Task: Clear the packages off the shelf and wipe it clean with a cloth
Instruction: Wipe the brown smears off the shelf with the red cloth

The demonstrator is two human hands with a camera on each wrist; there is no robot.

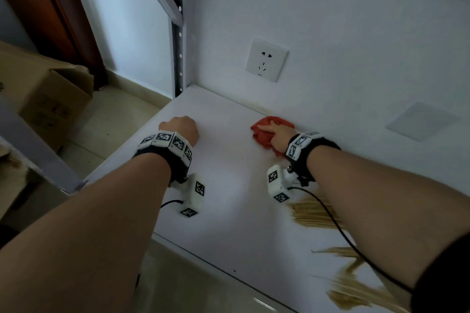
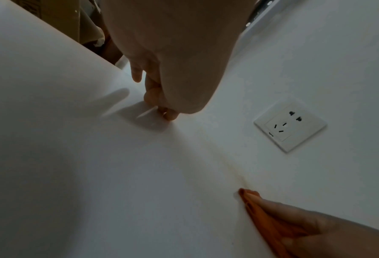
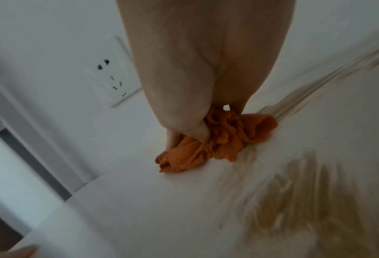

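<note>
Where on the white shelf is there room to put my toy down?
Bare shelf lies between the left hand and the right hand gripping the orange cloth, and toward the front edge. Crowded: thin sticks under the right arm.

The left hand (image 2: 173, 57) is resting on the white shelf (image 2: 73, 157) with its fingers (image 2: 153, 90) curled under, the knuckles touching the surface and nothing showing in its grasp. Well off to its right, the right hand (image 2: 312, 227) is pressing an orange cloth (image 2: 250, 195) down where the shelf is meeting the wall (image 2: 316, 61), beside a yellowish stain along that seam. A socket (image 2: 290, 126) is sitting on the wall between the two hands, and a cardboard box (image 2: 58, 15) is showing beyond the shelf edge behind the left hand.
</note>
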